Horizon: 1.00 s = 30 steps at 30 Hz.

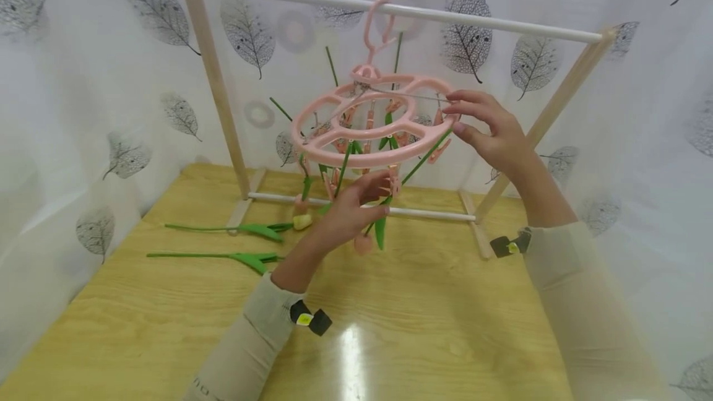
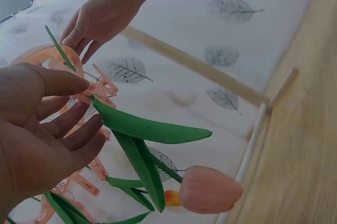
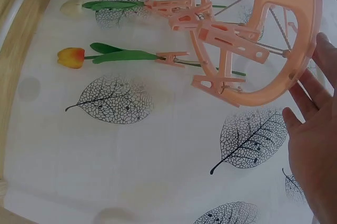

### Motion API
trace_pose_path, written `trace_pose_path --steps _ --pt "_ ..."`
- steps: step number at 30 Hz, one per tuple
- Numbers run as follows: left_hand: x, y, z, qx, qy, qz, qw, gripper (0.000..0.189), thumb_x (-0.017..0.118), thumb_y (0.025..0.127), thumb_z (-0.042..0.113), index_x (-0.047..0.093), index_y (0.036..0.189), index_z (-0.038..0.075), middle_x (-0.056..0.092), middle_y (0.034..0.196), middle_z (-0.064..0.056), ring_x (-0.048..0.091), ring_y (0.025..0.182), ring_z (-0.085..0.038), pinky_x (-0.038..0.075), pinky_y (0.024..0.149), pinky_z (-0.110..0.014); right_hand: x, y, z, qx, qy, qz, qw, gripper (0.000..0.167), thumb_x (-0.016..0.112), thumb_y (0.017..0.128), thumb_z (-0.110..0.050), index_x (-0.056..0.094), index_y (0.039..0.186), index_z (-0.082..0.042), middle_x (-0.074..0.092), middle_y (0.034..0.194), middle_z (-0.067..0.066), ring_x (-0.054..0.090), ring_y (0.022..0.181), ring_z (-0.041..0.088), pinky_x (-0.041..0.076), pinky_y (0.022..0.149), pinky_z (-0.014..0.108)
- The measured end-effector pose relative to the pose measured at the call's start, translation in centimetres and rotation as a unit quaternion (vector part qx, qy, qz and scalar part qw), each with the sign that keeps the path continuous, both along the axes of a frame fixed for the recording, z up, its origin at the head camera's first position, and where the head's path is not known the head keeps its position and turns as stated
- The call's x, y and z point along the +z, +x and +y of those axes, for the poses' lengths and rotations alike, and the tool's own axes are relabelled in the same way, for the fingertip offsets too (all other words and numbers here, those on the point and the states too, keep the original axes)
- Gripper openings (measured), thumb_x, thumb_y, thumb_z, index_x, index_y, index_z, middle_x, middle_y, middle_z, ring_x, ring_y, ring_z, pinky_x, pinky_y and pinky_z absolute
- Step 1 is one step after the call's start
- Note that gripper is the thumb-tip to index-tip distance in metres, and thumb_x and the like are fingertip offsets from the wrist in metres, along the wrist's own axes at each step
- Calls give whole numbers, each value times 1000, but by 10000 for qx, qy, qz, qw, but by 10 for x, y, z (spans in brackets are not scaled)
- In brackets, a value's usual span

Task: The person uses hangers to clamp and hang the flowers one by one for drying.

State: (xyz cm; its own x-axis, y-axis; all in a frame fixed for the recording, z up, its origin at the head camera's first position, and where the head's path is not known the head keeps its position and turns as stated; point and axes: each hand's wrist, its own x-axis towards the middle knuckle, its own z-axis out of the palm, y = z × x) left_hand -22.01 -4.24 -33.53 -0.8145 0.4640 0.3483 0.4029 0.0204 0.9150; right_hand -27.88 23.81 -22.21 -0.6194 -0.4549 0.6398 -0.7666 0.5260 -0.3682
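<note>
A pink round clip hanger (image 1: 384,156) hangs by its hook from a white rod. Green-stemmed artificial tulips are held in its clips, heads downward. My left hand (image 1: 353,209) is under the ring, fingertips right at a pink clip (image 2: 108,84) that holds a pink tulip (image 2: 210,188); thumb and fingers stand apart. At the ring's right rim, my right hand (image 1: 490,129) touches the edge with loosely extended fingers. In the right wrist view, an orange-yellow tulip (image 3: 71,58) and a pale tulip (image 3: 72,7) hang from other clips.
The white rod (image 1: 501,18) belongs to a wooden-legged rack (image 1: 217,85) on the wooden table (image 1: 434,327). Left on the table lie a yellow tulip (image 1: 302,222) and another green stem (image 1: 189,255). A leaf-printed curtain (image 1: 83,129) surrounds the table.
</note>
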Motion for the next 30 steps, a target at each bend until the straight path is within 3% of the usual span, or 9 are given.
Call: trace_pose_path --steps 4,7,12,16,19,22,26,30 --pt "-1 -1 2 -34 5 69 10000 59 62 97 2 44 151 15 57 138 -10 55 130 -25 41 114 -40 2 4 3 -45 41 -384 9992 32 68 94 -3 69 126 -7 48 153 6 33 148 22 25 121 50" --pt "-1 -2 4 -42 -81 81 9999 59 62 97 3 45 151 18 58 137 -9 57 128 -24 43 113 -39 3 8 3 -87 -3 -596 9982 32 71 94 -7 69 126 -8 47 154 5 33 148 22 23 121 54" --pt "-3 -1 5 -82 -166 -180 9997 57 61 98 4 44 151 17 57 138 -8 57 126 -25 47 108 -39 0 8 3 -37 -1 -434 9991 30 72 93 -6 71 122 -5 52 148 10 40 142 23 30 119 39" --pt "-2 0 4 -70 -286 -224 9993 33 60 99 8 56 132 11 56 136 -11 58 123 -26 50 104 -40 -3 6 0 84 -23 -110 9999 26 72 92 -3 73 117 -3 59 139 13 46 137 17 34 114 25" --pt "1 0 0 5 -501 -214 9985 12 59 100 12 56 112 8 54 140 -10 58 122 -25 50 103 -40 -2 9 -4 91 -6 30 10000 25 73 90 0 74 115 -3 62 136 14 47 137 21 31 118 29" --pt "-1 -1 -7 143 -684 -163 9974 6 60 101 14 56 105 11 53 144 -6 59 122 -24 51 102 -39 0 15 -8 18 27 87 10000 25 73 89 1 74 114 -3 63 135 15 45 141 28 23 124 34" --pt "-7 2 -26 362 -882 -43 9954 23 62 101 19 63 124 15 56 142 -2 60 121 -21 53 99 -39 1 19 -14 55 -1 129 9999 27 74 87 4 74 113 -2 64 134 16 44 142 32 18 126 34" --pt "-12 15 -51 353 -1033 -104 9940 42 61 101 22 57 142 16 58 140 -2 59 122 -22 52 101 -42 -2 24 -17 124 -65 183 9997 28 75 85 8 74 112 0 64 132 18 43 142 33 19 126 36"
